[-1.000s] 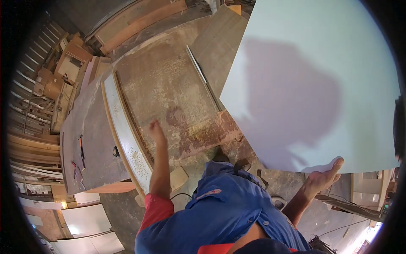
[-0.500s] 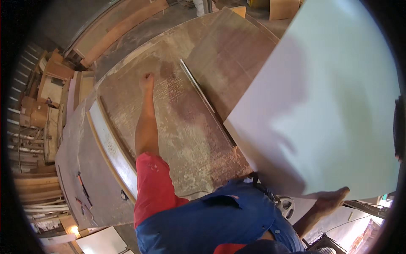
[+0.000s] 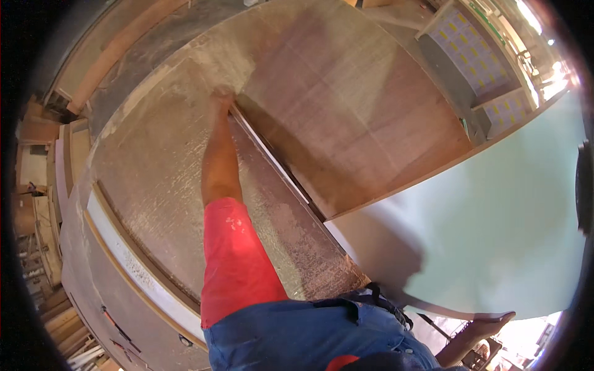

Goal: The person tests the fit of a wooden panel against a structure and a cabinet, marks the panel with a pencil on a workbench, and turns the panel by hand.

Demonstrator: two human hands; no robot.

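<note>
My right hand (image 3: 486, 326) grips the lower edge of a large pale green panel (image 3: 495, 229), which stands tilted on the right. Some of its fingers are hidden by the panel. My left arm reaches far across the worn brown table (image 3: 167, 142). My left hand (image 3: 224, 98), smeared by motion, is at the far end of a narrow strip with a white edge (image 3: 272, 154); whether it grips the strip I cannot tell. To the right of the strip lies a flat brown board (image 3: 346, 117), and the panel's near left corner meets the strip's near end.
A long white piece with wooden edges (image 3: 136, 266) lies on the table's left. Beside it are a tool with a red and black handle (image 3: 117, 328) and a small round dark object (image 3: 185, 341). Wood offcuts (image 3: 40, 229) are stacked at left. A patterned open cabinet (image 3: 476, 55) stands far right.
The panel has tipped down to the right, uncovering more of the brown board and the cabinet behind. My left hand has come to the strip's far end. The view has shifted too.
</note>
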